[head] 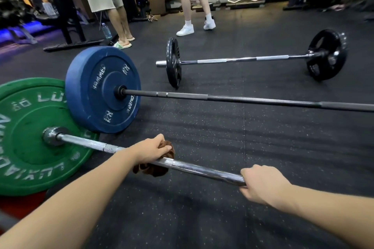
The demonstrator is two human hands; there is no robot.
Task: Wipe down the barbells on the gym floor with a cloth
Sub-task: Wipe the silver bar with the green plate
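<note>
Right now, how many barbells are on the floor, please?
3: the green-plate barbell nearest, the blue-plate barbell behind it, the black-plate barbell farthest. Others may lie out of frame.

Green plate (pixel 30 137): white lettering. Just behind green plate: blue plate (pixel 97 91), white lettering. Right of green plate: brown cloth (pixel 169 148) on chrome bar (pixel 202 171). Around green plate: floor (pixel 222 137) black, pale speckles. Far behind green plate: black plates (pixel 325 54), silver bar (pixel 242 59).

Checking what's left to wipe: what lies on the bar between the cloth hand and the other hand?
In the head view, only bare chrome bar runs between the left hand, gripping the brown cloth, and the right hand.
</note>
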